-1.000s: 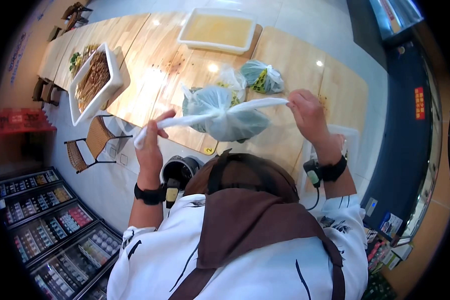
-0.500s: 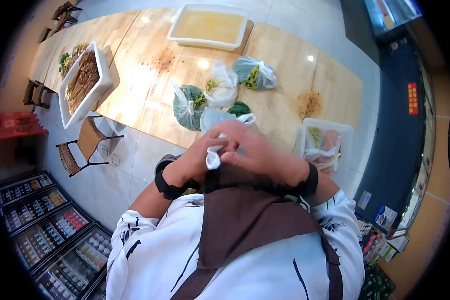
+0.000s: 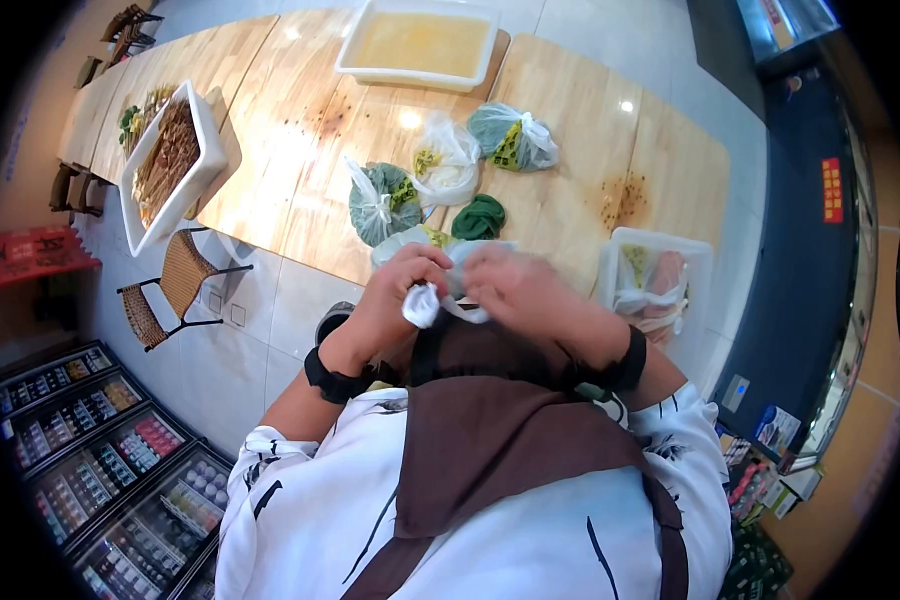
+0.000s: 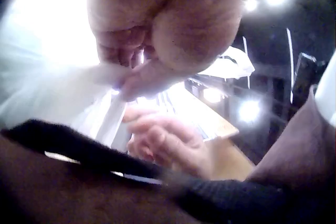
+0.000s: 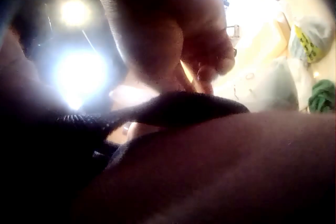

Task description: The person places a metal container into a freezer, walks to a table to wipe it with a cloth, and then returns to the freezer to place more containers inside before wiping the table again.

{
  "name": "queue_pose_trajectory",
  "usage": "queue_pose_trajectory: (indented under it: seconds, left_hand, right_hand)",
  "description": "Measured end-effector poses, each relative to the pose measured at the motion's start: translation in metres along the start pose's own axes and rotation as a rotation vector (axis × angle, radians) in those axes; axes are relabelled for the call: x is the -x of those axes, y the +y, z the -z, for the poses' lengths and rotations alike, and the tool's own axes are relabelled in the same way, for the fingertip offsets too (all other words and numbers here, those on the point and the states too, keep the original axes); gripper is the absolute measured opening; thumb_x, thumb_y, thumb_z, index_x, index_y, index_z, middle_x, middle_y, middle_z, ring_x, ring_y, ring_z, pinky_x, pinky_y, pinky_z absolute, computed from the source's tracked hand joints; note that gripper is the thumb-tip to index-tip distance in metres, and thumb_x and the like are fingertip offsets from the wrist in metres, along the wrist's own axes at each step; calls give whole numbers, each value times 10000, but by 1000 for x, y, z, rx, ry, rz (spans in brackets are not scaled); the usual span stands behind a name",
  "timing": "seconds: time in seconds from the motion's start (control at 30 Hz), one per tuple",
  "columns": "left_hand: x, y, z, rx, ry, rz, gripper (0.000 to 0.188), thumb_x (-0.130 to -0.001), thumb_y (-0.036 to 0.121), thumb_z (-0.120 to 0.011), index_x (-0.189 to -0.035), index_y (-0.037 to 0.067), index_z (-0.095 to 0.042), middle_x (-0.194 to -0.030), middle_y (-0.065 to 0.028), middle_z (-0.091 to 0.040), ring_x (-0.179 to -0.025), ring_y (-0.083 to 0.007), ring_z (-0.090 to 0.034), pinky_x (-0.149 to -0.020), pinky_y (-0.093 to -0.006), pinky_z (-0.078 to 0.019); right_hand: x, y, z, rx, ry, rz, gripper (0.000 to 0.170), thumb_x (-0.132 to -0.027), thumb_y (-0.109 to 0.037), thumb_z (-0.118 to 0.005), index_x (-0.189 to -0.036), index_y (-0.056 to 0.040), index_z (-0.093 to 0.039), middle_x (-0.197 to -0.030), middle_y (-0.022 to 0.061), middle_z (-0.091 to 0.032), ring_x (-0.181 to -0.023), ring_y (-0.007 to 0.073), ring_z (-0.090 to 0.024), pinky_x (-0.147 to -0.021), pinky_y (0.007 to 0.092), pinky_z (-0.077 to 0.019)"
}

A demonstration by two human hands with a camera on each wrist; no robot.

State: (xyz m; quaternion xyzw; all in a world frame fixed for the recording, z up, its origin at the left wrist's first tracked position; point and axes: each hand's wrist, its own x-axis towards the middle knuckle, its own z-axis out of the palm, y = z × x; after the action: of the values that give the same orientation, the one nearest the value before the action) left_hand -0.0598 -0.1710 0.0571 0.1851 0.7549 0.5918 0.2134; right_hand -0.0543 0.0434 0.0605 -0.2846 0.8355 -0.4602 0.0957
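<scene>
A whitish translucent plastic bag (image 3: 394, 245) is at the near table edge, partly hidden behind both hands. My left hand (image 3: 382, 305) grips its gathered handle, and the white end (image 3: 422, 306) sticks out of the fist toward me. My right hand (image 3: 530, 292), blurred, is just to the right with its fingers bent at the bag's other strip, which loops between the hands. The left wrist view shows stretched white film (image 4: 58, 92) beside the left fingers, with the right hand (image 4: 170, 145) curled close below. Beyond the bag lies a dark green bundle (image 3: 479, 217).
Tied bags stand farther back: one greenish (image 3: 382, 205), one white (image 3: 446, 165), one with yellow print (image 3: 515, 138). A tub of yellowish liquid (image 3: 420, 45) is at the far edge. On the left is a bin of skewers (image 3: 210, 150), on the right a clear tub (image 3: 705, 265).
My hands came in from wide apart, where they stretched the bag's two handles, to close together in front of the apron. The bag came down toward me, and the green bundle came into view.
</scene>
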Motion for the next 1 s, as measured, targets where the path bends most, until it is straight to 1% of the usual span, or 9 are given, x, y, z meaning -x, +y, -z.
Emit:
queue_pose_trajectory:
  seconds: [0.13, 0.2, 0.27, 0.4, 0.47, 0.6, 0.7, 0.87, 1.0]
  left_hand:
    - [-3, 27, -7, -281, -4, -323, 194, -672, -67, -642, -802, 46, -552, -984, -118, -528, -901, -248, -542, -772, -290, -449]
    - [-1, 34, -1, -367, 48, -403, 189, -680, -53, -647, -815, 42, -554, -969, -123, -532, -893, -251, -545, -769, -301, -455]
    - [2, 33, 1, -440, 77, -501, 186, -688, -39, -652, -828, 38, -556, -955, -128, -536, -885, -254, -548, -765, -312, -460]
    - [-3, 31, -10, -648, 506, -629, 288, -639, 9, -709, -892, 39, -576, -967, -136, -531, -865, -270, -554, -752, -348, -469]
    - [-6, 27, -11, -691, 575, -603, 260, -638, 23, -718, -868, 39, -597, -921, -122, -530, -824, -256, -543, -726, -335, -454]
    - [-9, 37, -8, -584, 391, -586, 206, -616, -27, -725, -786, 34, -625, -772, -95, -535, -736, -239, -551, -654, -331, -453]
    - [-11, 54, -13, -554, 309, -604, 147, -668, -53, -709, -756, 13, -611, -745, -101, -563, -714, -239, -585, -623, -310, -473]
    - [-13, 49, -27, -565, 262, -421, 125, -683, -45, -709, -747, 5, -614, -724, -121, -595, -688, -236, -602, -599, -286, -474]
    - [-30, 55, -50, -361, 185, -342, 104, -698, -27, -704, -754, 13, -625, -756, -122, -616, -706, -220, -608, -631, -272, -472]
  right_hand:
    - [-17, 10, -7, -53, 272, 222, 97, -813, -79, -530, -891, -44, -577, -951, 129, -585, -836, 279, -583, -703, 363, -473]
    - [-16, 3, -6, -465, 92, -127, 138, -863, -65, -474, -966, -42, -562, -953, 144, -604, -840, 225, -602, -714, 336, -474]
    - [-17, -2, -6, -584, 50, -183, 162, -878, -91, -468, -1005, -42, -556, -942, 144, -612, -847, 211, -609, -717, 329, -473]
    - [-21, -13, -3, -578, 29, -97, 215, -877, -100, -524, -1075, -19, -552, -848, 77, -612, -796, 126, -585, -717, 265, -468]
    - [-18, -13, 3, -526, 80, -90, 201, -868, -104, -537, -1049, -18, -561, -838, 82, -612, -792, 138, -592, -709, 272, -467]
    - [-9, -7, 8, -387, 204, 110, 105, -802, -106, -583, -882, -39, -571, -772, 104, -575, -744, 246, -579, -675, 330, -450]
    - [2, 5, 11, 169, 432, 295, 70, -723, -135, -569, -704, -101, -512, -690, 62, -537, -725, 251, -564, -680, 366, -429]
    - [46, 49, 9, 316, 431, 107, 37, -755, -133, -571, -761, -99, -556, -721, 54, -542, -726, 243, -547, -670, 365, -424]
    - [72, 31, -1, 112, 486, -26, 284, -739, -214, -641, -981, -79, -581, -899, 121, -575, -868, 313, -563, -777, 422, -452]
